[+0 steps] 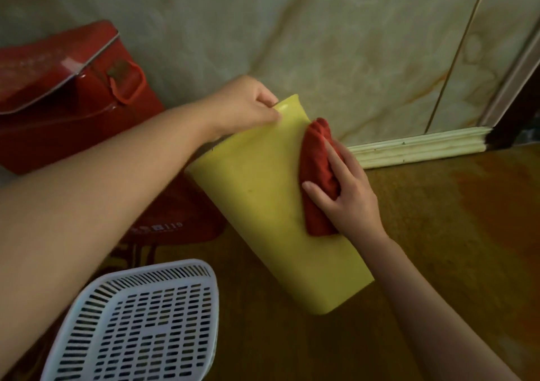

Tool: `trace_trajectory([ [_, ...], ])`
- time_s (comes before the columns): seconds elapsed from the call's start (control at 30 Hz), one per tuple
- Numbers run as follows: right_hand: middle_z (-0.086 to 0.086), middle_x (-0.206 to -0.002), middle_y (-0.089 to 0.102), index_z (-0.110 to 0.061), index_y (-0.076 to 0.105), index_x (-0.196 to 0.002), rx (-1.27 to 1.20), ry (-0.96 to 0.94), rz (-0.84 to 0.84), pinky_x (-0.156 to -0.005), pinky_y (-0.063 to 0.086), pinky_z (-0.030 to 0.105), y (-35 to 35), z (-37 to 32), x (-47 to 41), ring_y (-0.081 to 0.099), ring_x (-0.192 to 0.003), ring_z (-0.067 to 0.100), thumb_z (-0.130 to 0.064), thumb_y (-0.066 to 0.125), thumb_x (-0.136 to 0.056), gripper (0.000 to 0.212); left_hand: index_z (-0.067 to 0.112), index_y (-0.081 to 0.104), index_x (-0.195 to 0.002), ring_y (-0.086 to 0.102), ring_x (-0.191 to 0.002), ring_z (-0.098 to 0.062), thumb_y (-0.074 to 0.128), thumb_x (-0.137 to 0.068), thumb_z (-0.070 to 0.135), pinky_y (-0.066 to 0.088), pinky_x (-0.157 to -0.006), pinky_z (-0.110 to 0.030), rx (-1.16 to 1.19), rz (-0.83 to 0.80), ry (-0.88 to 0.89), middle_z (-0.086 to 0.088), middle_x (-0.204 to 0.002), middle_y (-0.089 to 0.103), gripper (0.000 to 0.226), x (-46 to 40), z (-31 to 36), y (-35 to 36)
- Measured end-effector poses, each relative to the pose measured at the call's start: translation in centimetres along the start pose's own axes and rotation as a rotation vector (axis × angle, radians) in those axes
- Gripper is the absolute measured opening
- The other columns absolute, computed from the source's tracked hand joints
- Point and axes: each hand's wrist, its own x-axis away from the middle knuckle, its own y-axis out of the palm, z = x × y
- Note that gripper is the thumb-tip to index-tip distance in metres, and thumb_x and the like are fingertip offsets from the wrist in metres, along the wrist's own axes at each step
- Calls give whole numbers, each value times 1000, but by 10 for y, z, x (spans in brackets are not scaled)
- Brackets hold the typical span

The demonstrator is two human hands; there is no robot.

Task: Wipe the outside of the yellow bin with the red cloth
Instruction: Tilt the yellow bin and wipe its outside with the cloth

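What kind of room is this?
Probably a corner of a home, down on the floor: brown floor, marble-patterned wall with skirting, and a red case beside a white basket.

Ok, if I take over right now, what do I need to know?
Left hand: its grip pinches the rim of the yellow bin, holding it tilted on the floor.
Right hand: presses the red cloth flat against the bin's side, near the right edge.
Done: wiping is under way on this side; how much is clean can't be told.
Left: the other sides and the base.
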Motion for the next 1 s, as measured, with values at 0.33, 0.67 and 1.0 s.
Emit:
trace_trajectory([
  [0.33, 7, -126, 58, -20, 50, -130, -157, 650, 171, -95, 44, 53, -12, 62, 75, 52, -116, 27, -68, 25, -81, 72, 27, 66, -97, 60, -61, 12, 62, -80, 13, 45, -61, -1, 18, 13, 68, 22, -74, 69, 22, 16, -18, -2],
  [0.67, -2, -158, 13, -40, 9, -145, -3, 308, 172, -109, -2, 60, 12, -54, -46, 4, -144, 19, -47, 16, -90, 56, -3, 65, -100, 57, -82, -13, 55, -86, 19, 43, -81, -28, -15, -37, 59, -3, -94, 63, 28, 3, -5, 3],
  [1.0, -2, -155, 17, -45, 17, -141, 339, 70, -28, -109, 8, 60, -1, 37, 79, 4, -145, 21, -63, 30, -86, 59, 14, 66, -94, 53, -81, -22, 54, -87, 21, 36, -64, -27, 99, -6, -186, -13, -93, 65, 16, -3, -8, -4],
])
